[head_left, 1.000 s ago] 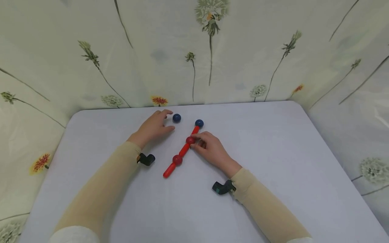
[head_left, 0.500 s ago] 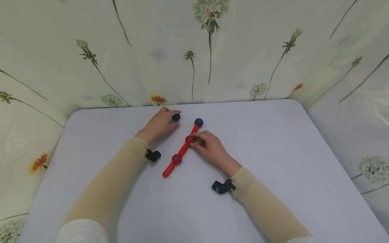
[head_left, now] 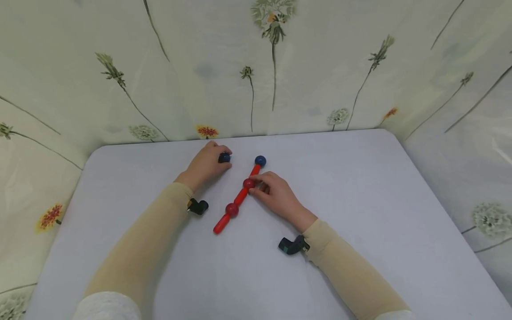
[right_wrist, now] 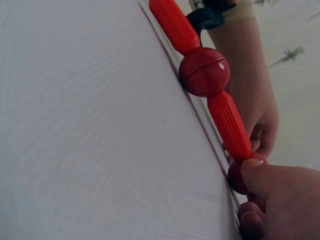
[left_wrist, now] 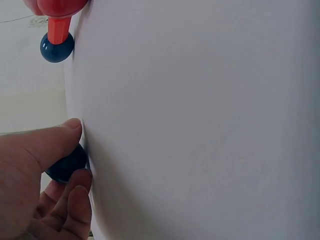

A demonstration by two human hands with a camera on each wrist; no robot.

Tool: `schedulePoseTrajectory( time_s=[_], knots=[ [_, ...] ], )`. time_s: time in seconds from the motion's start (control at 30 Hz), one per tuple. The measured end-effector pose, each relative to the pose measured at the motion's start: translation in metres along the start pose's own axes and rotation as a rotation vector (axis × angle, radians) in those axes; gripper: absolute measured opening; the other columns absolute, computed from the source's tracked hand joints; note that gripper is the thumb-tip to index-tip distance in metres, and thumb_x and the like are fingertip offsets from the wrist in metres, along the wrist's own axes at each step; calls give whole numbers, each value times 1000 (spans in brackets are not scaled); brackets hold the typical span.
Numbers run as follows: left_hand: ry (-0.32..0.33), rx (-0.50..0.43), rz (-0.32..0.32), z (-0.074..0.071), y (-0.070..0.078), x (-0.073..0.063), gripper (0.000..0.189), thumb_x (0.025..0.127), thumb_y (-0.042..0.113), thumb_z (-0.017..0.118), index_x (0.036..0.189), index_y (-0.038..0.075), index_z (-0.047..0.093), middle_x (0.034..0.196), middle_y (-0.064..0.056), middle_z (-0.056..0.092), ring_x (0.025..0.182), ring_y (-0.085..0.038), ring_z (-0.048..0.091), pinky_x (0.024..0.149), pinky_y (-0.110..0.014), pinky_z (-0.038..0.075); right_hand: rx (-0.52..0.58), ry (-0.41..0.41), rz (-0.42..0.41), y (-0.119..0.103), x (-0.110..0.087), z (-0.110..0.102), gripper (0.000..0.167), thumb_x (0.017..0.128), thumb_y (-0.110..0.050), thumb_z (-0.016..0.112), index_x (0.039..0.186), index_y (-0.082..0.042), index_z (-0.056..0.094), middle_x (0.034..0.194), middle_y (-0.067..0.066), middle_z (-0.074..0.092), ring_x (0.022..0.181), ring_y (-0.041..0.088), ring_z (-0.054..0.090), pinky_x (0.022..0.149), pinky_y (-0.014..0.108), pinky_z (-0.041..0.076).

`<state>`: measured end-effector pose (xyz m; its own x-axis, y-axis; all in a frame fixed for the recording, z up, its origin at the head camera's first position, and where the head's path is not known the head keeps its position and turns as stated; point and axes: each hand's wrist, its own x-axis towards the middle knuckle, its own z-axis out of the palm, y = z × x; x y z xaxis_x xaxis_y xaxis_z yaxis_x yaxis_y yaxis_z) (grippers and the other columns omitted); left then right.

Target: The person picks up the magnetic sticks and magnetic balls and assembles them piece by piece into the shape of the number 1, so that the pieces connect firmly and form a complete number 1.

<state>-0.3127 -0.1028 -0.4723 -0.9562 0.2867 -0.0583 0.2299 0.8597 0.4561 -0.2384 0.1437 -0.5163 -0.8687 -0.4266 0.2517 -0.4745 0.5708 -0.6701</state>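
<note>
My left hand (head_left: 205,166) holds a loose dark blue ball (left_wrist: 67,165) between thumb and fingers near the back of the table. To its right lies a straight chain of red rods and balls, slanting away from me. At the chain's far end sits a second blue ball (head_left: 260,161). My right hand (head_left: 278,194) pinches the upper red ball (head_left: 248,183) between thumb and fingers. Lower down come a red rod (head_left: 241,196), another red ball (head_left: 232,209) and a last red rod (head_left: 222,223) pointing toward me.
The white table (head_left: 344,178) ends at a back edge close behind my left hand. Beyond it hangs a curtain (head_left: 304,80) printed with dandelions. Each wrist carries a small black camera (head_left: 294,245).
The left hand first reached right to the loose blue ball, closed its fingers round it, then drew it slightly left. The right hand and the chain have stayed in place.
</note>
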Motion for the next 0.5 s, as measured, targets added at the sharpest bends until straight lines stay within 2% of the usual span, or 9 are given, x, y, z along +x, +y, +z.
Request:
schedulePoseTrajectory(
  time_s=[0.23,0.5],
  knots=[
    [25,-17,-15,-2,-11,-5,38,90,28,72,124,14,61,120,-9,60,111,-25,56,99,-43,45,-20,0,2,1,1,1,36,91,-28,74,124,-17,67,101,-7,60,79,6,56,69,24,50],
    [80,-79,-54,-7,-21,-18,40,88,25,70,123,10,60,120,-10,64,109,-26,58,97,-43,46,-21,7,-5,0,0,1,36,91,-27,74,124,-16,67,101,-7,60,79,7,56,69,24,50]
  ],
)
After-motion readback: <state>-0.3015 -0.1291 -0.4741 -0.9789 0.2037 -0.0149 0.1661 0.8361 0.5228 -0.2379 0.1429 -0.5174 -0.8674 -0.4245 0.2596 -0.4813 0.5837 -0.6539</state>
